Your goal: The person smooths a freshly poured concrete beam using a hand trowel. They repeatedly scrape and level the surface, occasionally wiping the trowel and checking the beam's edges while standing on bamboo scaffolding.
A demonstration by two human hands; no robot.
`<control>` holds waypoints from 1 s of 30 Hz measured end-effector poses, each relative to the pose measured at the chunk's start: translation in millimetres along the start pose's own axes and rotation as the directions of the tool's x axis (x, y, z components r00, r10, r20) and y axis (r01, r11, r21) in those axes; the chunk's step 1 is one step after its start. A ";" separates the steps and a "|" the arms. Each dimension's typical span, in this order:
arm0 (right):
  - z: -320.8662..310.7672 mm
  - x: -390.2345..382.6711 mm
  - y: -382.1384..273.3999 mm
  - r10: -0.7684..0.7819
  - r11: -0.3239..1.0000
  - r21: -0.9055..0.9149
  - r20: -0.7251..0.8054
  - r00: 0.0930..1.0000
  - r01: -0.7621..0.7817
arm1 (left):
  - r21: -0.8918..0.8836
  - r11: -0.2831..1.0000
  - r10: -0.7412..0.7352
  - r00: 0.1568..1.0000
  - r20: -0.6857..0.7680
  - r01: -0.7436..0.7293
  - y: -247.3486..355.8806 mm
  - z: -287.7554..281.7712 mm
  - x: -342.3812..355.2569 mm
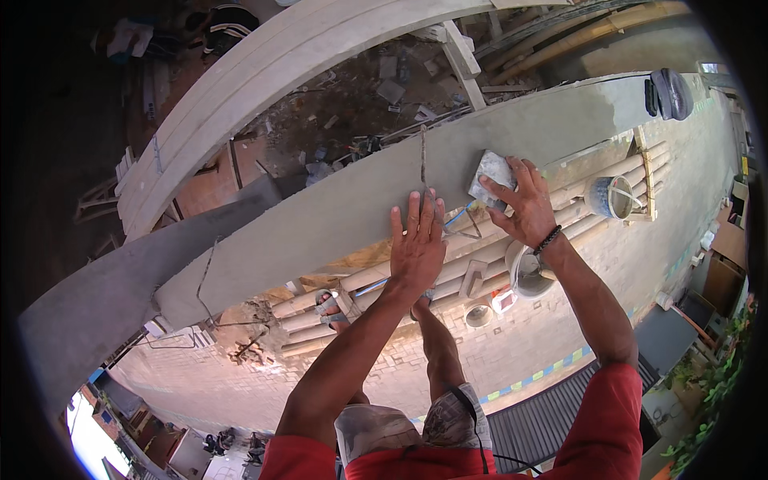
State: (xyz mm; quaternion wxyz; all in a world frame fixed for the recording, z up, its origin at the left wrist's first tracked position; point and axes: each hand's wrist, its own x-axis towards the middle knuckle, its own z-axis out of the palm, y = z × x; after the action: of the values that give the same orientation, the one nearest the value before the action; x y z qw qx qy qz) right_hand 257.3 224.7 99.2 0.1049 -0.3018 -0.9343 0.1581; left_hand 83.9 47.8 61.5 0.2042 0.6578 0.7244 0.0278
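Observation:
My left hand (pixel 418 244) lies with fingers stretched out on the grey plastered face of a long concrete band (pixel 320 224). My right hand (pixel 526 206) grips a pale, mottled rectangular block (pixel 490 172), held against that same band a little to the right. A bent bar (pixel 423 150) stands out from the band just above my left hand, with a blue wire (pixel 458 216) beside it. A dark folded object (pixel 672 94) rests at the band's right end.
My bare legs are over bamboo poles (pixel 560 224), high above a paved ground (pixel 200 376). A bucket (pixel 611 197) and another pail (pixel 534 276) sit to the right. A pale curved concrete frame (pixel 240 72) arches beyond the band, with people (pixel 224 28) at the upper left.

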 end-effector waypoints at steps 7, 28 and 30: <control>13.6 18.5 -15.4 0.016 0.999 0.050 -0.016 1.000 -0.015 | 0.073 0.997 0.018 1.000 -0.004 -0.017 -1.2 3.7 3.7; 7.4 -5.9 -8.4 0.003 1.000 -0.007 0.028 1.000 -0.002 | 0.108 0.994 0.028 1.000 -0.002 -0.028 -5.1 0.6 3.3; 0.9 0.8 15.3 0.211 0.977 -0.027 -0.048 0.976 -0.212 | 0.092 0.996 0.010 1.000 -0.005 -0.010 -3.0 -4.1 4.7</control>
State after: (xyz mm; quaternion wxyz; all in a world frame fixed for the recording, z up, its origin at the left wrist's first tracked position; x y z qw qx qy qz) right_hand 264.5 236.7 93.0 0.1036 -0.4045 -0.8967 0.1468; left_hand 79.4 52.8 63.2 0.1715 0.6701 0.7222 -0.0028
